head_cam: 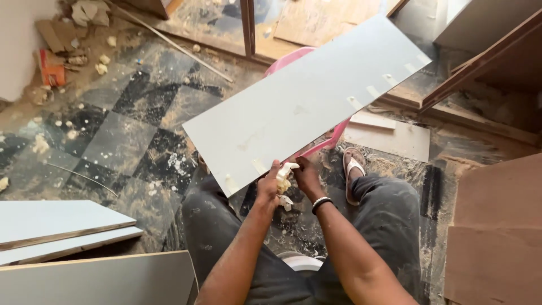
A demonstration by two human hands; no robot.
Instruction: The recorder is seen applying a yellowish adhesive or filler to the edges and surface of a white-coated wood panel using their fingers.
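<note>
Both hands [289,182] pinch yellowish tape [284,178] at the white board [305,101], angled up-right.

From my remote seat: board [305,101] lay on stool [333,138], centre; both hands [291,178] met at its 6 o'clock edge. Stacked panels [62,229] at 8 o'clock. Sandalled foot [354,169] at 4 o'clock. Rubble [68,39] at 10 o'clock.

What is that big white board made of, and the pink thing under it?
The white board looks like laminated wood panel: smooth matte face, thin flat edge. The pink stool seems plastic, glossy and moulded, though it is mostly hidden. Both hands pinch a crumpled pale scrap, perhaps tape.
</note>
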